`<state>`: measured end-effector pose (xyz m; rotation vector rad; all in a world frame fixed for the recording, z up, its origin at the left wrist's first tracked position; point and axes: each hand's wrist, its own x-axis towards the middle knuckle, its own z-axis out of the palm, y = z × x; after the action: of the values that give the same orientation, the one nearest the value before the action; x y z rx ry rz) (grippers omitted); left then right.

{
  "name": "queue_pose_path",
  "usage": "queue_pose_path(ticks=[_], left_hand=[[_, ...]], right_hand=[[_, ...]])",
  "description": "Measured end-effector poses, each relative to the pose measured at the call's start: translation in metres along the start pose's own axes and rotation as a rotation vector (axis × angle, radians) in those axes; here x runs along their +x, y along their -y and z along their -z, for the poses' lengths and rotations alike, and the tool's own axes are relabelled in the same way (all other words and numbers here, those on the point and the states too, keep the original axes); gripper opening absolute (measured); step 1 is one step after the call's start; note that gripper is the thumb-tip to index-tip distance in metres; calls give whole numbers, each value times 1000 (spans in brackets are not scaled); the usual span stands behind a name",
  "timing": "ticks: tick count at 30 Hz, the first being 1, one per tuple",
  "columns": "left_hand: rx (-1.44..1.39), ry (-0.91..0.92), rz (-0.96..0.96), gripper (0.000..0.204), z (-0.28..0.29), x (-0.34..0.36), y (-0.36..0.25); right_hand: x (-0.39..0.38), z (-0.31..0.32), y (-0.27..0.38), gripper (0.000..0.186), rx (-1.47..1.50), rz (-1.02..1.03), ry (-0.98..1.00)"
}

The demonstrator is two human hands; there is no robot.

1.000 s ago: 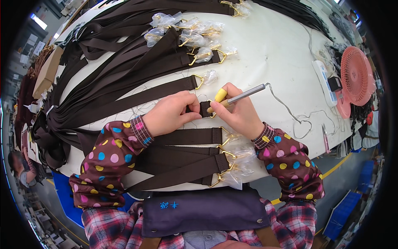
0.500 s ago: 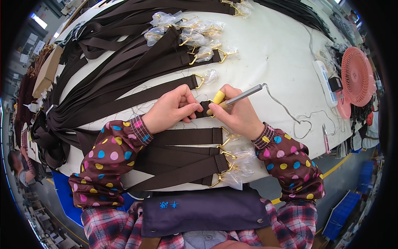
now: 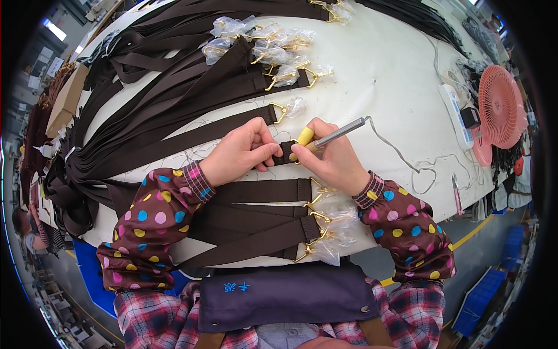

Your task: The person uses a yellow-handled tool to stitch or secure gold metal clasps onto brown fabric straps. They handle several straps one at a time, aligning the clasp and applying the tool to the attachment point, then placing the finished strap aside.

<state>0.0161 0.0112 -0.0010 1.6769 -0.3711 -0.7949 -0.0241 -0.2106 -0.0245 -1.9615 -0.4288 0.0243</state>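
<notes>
Head view, left hand: The person's bare left hand [image 3: 241,151] is curled, thumb and forefinger brought together at the left of the strap end; I cannot tell whether fabric or thread is pinched between them.
Head view, right hand: The bare right hand [image 3: 336,160] is clamped pen-fashion on a slim tool with a tan front part and a grey metal cylinder [image 3: 343,132]. A thin grey cable [image 3: 390,150] runs from its rear. A yellow finger cover [image 3: 305,136] sits on the forefinger.
Strap being worked: A flat dark brown woven strap [image 3: 285,152] has its end between the two hands, above the table's near edge; the tool's tip is hidden by the thumb.
Sleeves: Shiny brown sleeve covers with coloured dots [image 3: 151,218] reach both wrists.
White table: The pale, smooth tabletop [image 3: 395,87] bears more dark brown straps [image 3: 261,191] below the hands, ending in gold-coloured metal clasps [image 3: 315,200] and clear plastic wrapping [image 3: 337,232]. Further bundles spread above and left.
Table's right side: A round pink plastic fan [image 3: 499,106] stands beside a long white power strip [image 3: 455,116].
Room: A tan cardboard box [image 3: 68,100] stands at left; a blue crate [image 3: 479,299] sits on the grey floor at lower right.
</notes>
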Motion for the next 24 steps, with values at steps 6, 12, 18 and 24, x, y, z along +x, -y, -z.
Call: queue_pose_path(ticks=[6,12,18,24], left_hand=[[610,19,-235,21,8,1,-19],[756,134,-305,17,3,13,-18],[708,228,-328,13,11,25,-16],[680,192,-272,12,7,23,-16]], right_hand=[[-4,-1,7,20,188,-21,-114],[-2,-3,2,21,178,-3,-132],[-2,1,4,20,66,-23,-62],[-3,2,3,18,50,-36,-49]])
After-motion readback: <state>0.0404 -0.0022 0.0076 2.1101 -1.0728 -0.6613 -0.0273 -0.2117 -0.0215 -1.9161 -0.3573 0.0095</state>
